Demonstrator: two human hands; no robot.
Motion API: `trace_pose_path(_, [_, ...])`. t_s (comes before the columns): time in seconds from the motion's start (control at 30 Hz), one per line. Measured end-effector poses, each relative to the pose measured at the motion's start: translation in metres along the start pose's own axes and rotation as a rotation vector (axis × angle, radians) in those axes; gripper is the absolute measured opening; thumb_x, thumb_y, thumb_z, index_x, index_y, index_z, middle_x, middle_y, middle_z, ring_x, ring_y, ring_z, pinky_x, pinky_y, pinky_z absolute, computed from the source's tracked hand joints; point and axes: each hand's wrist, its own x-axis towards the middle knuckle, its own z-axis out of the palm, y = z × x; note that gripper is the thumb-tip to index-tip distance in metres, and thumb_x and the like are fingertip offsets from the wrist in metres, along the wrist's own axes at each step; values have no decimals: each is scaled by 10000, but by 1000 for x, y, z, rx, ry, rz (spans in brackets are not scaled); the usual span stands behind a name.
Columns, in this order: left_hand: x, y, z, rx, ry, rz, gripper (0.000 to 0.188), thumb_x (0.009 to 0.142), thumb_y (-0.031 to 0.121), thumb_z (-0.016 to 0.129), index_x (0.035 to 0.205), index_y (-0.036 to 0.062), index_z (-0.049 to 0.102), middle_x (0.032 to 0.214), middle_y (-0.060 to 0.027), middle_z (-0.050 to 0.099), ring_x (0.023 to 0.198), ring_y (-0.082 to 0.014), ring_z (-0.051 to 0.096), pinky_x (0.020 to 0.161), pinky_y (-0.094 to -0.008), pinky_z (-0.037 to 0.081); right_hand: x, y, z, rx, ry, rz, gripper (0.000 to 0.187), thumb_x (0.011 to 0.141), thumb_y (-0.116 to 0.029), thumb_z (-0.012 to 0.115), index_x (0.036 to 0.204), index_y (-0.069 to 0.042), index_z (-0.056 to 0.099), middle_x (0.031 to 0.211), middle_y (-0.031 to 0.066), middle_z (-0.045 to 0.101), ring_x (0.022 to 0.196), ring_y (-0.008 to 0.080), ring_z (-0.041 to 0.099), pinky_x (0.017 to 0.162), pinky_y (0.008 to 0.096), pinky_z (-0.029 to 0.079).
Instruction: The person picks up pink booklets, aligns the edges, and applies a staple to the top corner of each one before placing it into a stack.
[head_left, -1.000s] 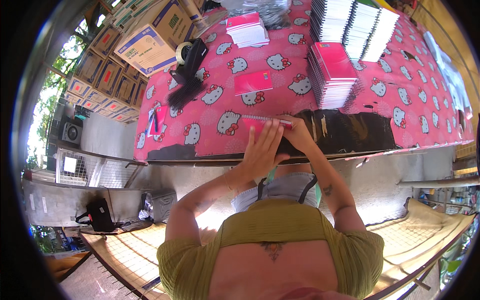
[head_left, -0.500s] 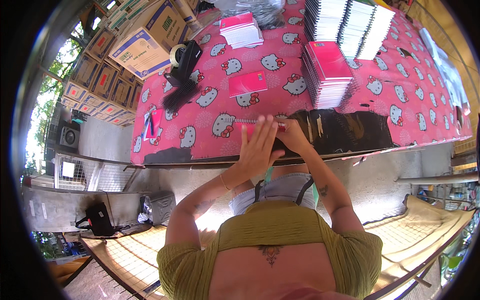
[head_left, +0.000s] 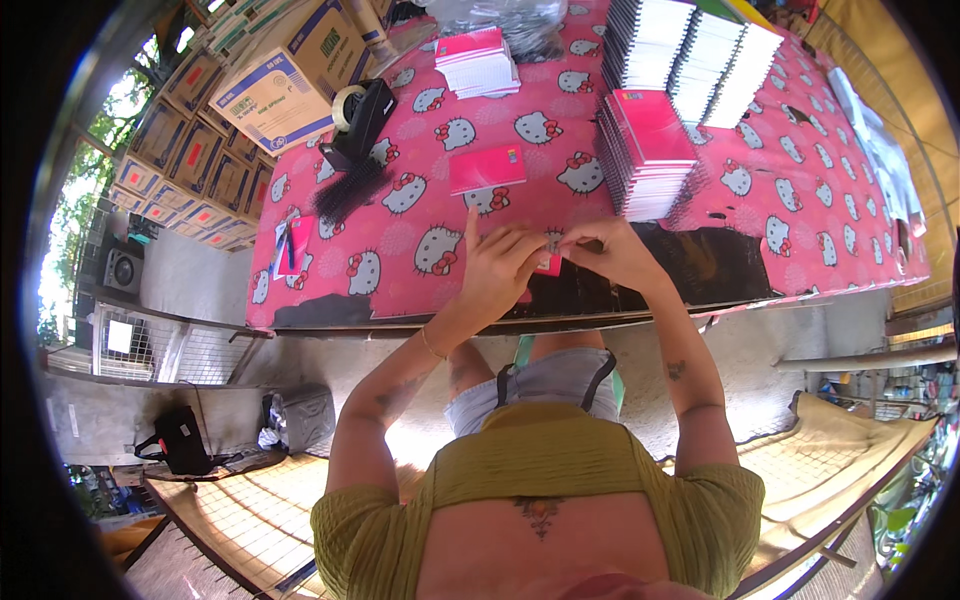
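Near the table's front edge, a small red notebook with a wire spiral (head_left: 548,266) is mostly hidden by my fingers. My left hand (head_left: 498,266) is closed around its left part, with the index finger sticking up. My right hand (head_left: 612,254) pinches at the spiral's right end; thumb and fingertips are pressed together there. Just beyond my hands a flat pink notebook (head_left: 487,170) lies on the patterned cloth. A tall stack of pink spiral notebooks (head_left: 652,150) rises to the right of it.
Loose black spirals (head_left: 352,190) lie beside a black tape dispenser (head_left: 358,125). A pink pad with a pen (head_left: 293,248) sits at the left edge. Farther back are unbound pink booklets (head_left: 475,65), white notebook stacks (head_left: 695,65) and cardboard boxes (head_left: 290,80).
My left hand has gone from flat over the notebook to curled around it. My right hand has shifted slightly right, its fingertips now pinching at the spiral's end.
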Motion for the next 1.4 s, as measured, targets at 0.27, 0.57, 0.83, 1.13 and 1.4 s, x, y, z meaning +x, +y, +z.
trace_pose_path(0.27, [10, 7, -23, 51, -180, -5, 262, 804, 81, 685, 1064, 60, 661, 973, -85, 664, 810, -287, 613, 757, -422, 473, 3, -10, 21, -302, 280, -83, 156, 731, -18, 718, 841, -15, 607, 777, 136, 626, 754, 289, 642, 664, 369, 501])
trace_pose_path(0.57, [172, 25, -39, -231, 402, 359, 227, 817, -66, 635, 1020, 22, 688, 1079, -142, 699, 992, -313, 664, 859, -393, 535, -9, -24, -113, -562, 725, -75, 641, 816, -234, 800, 1336, 33, 537, 1280, 222, 608, 1190, 323, 592, 1023, 390, 446])
trace_pose_path(0.83, [175, -5, 59, -584, 25, 307, 284, 833, -119, 542, 1068, -9, 659, 1218, -176, 663, 1242, -309, 586, 905, -367, 546, -11, 10, -134, -104, 490, -6, 650, 819, -72, 789, 1374, 80, 487, 1336, 199, 589, 1216, 219, 578, 1050, 326, 448])
trace_pose_path(1.13, [178, 37, 90, -936, 195, -654, 677, 919, 223, 496, 1475, -96, 281, 1532, -268, 343, 1401, -308, 384, 1113, -359, 328, 59, 9, -172, 209, 484, 189, 723, 949, -422, 632, 1481, 0, 380, 1493, 179, 429, 1373, 247, 409, 1119, 358, 335])
trace_pose_path(1.4, [191, 50, 123, -1011, 160, -622, 708, 961, 258, 441, 1486, -130, 168, 1568, -351, 130, 1497, -421, 74, 1224, -406, 89, 88, 26, -180, 46, 241, 176, 450, 925, -183, 605, 1341, -24, 543, 1303, 120, 571, 1177, 199, 522, 1020, 296, 389])
